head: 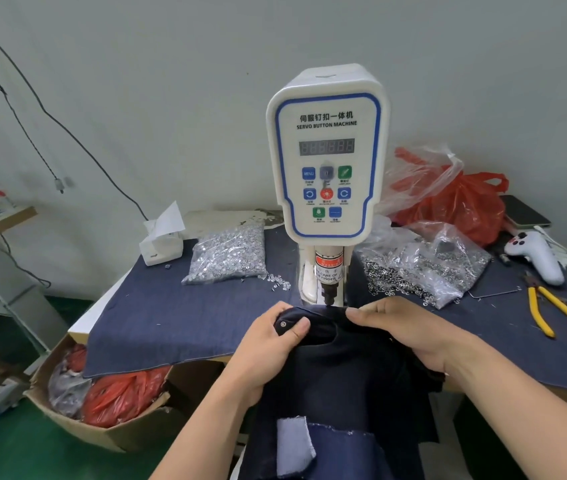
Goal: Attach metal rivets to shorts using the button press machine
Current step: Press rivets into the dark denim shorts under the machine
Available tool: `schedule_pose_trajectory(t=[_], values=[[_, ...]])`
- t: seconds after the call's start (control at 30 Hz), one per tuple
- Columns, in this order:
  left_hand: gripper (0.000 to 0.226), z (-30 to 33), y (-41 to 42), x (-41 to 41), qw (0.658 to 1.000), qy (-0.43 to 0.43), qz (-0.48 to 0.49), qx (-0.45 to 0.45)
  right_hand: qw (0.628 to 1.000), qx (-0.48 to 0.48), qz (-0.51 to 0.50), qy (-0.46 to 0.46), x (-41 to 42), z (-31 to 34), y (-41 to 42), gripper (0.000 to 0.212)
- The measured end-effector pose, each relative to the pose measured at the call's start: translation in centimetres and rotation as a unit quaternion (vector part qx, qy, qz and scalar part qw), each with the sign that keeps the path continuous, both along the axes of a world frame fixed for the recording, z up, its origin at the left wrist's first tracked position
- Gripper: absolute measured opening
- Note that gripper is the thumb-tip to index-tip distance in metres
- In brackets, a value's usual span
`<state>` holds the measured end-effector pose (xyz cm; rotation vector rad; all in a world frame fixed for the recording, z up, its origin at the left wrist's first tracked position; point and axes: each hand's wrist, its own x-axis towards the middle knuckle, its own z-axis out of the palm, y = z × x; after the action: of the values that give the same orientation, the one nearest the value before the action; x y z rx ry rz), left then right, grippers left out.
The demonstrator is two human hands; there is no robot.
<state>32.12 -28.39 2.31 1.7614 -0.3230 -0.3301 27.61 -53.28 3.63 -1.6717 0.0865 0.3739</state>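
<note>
Both grips pinch the dark denim shorts [337, 372] at the waistband: left hand [271, 344] beside a set rivet [283, 324], right hand [410, 332] opposite, just under the servo button machine [327, 161] punch. Positioning seems underway; next needs fabric aligned, fingers clear.

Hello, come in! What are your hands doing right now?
Left hand and right hand gripping shorts under press head. One rivet already on. Nothing in the way.

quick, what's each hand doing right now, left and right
Left hand: grips the dark denim shorts, thumb beside a metal rivet.
Right hand: grips the shorts' top edge under the press head.
</note>
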Motion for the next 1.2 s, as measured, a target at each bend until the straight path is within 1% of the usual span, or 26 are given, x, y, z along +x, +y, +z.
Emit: schedule_pose_trajectory(t=[0.07, 0.1, 0.23, 0.3, 0.37, 0.43, 0.53, 0.6, 0.67, 0.73, 0.8, 0.83, 0.87, 0.93, 0.97, 1.0, 1.07, 1.1, 1.2], values=[[0.005, -0.2, -0.2, 0.6, 0.999, -0.028, 0.036, 0.020, 1.000, 0.005, -0.013, -0.003, 0.8, -0.2, 0.3, 0.045], [0.003, -0.4, -0.3, 0.9, 0.998, -0.027, 0.048, 0.019, 1.000, 0.005, -0.025, -0.005, 1.2, -0.2, 0.5, 0.042], [0.011, -0.9, -0.7, 1.8, 0.998, 0.021, 0.060, 0.010, 0.998, 0.003, -0.068, -0.010, 2.2, -0.7, 1.0, 0.037], [0.014, -1.0, -1.1, 2.2, 0.998, 0.020, 0.053, 0.016, 0.996, 0.026, -0.080, -0.004, 2.4, -0.8, 0.9, 0.035], [0.015, -1.2, -1.6, 2.7, 0.997, -0.005, 0.059, 0.047, 0.992, 0.068, -0.109, 0.006, 2.6, -1.0, 0.7, 0.033], [0.016, -1.6, -1.9, 3.1, 0.991, -0.046, 0.074, 0.101, 0.988, 0.081, -0.131, 0.008, 2.7, -1.2, 0.7, 0.031], [0.028, -2.0, -1.5, 3.7, 0.972, -0.103, 0.093, 0.189, 0.991, 0.045, -0.129, 0.005, 2.9, -1.4, 0.6, 0.040], [0.034, -2.0, -0.9, 4.1, 0.967, -0.112, 0.092, 0.212, 0.992, 0.023, -0.127, 0.006, 2.9, -1.4, 0.6, 0.043], [0.031, -2.0, -0.4, 4.3, 0.972, -0.102, 0.066, 0.202, 0.992, 0.021, -0.127, 0.011, 3.0, -1.3, 0.8, 0.039], [0.031, -1.8, -0.1, 4.2, 0.981, -0.084, 0.037, 0.169, 0.991, 0.026, -0.128, 0.019, 3.2, -1.2, 1.1, 0.036], [0.045, -1.3, 0.2, 3.8, 0.988, -0.069, 0.002, 0.141, 0.991, 0.038, -0.125, 0.026, 3.3, -1.3, 1.1, 0.037], [0.051, -1.1, 0.3, 3.6, 0.987, -0.068, -0.017, 0.144, 0.991, 0.047, -0.119, 0.027, 3.3, -1.3, 1.0, 0.039], [0.051, -1.0, 0.4, 3.5, 0.984, -0.075, -0.034, 0.159, 0.992, 0.054, -0.108, 0.026, 3.2, -1.3, 0.9, 0.043], [0.035, -0.9, 0.6, 3.4, 0.982, -0.080, -0.047, 0.167, 0.995, 0.057, -0.074, 0.024, 3.0, -1.3, 0.6, 0.049], [0.026, -0.7, 0.8, 3.3, 0.987, -0.067, -0.049, 0.139, 0.997, 0.054, -0.055, 0.024, 2.9, -1.3, 0.5, 0.048], [0.019, -0.6, 0.9, 3.2, 0.993, -0.046, -0.054, 0.096, 0.998, 0.049, -0.041, 0.022, 2.8, -1.2, 0.5, 0.043], [0.015, -0.3, 1.1, 3.1, 0.998, -0.012, -0.062, 0.030, 0.999, 0.035, -0.036, 0.013, 2.9, -1.1, 0.7, 0.031], [0.016, -0.1, 1.1, 3.0, 0.998, -0.007, -0.060, 0.022, 0.998, 0.035, -0.044, 0.008, 3.0, -1.0, 0.8, 0.028], [0.018, 0.0, 0.5, 2.9, 0.998, -0.012, -0.038, 0.055, 0.993, 0.081, -0.085, 0.007, 3.5, -0.8, 1.3, 0.024]])
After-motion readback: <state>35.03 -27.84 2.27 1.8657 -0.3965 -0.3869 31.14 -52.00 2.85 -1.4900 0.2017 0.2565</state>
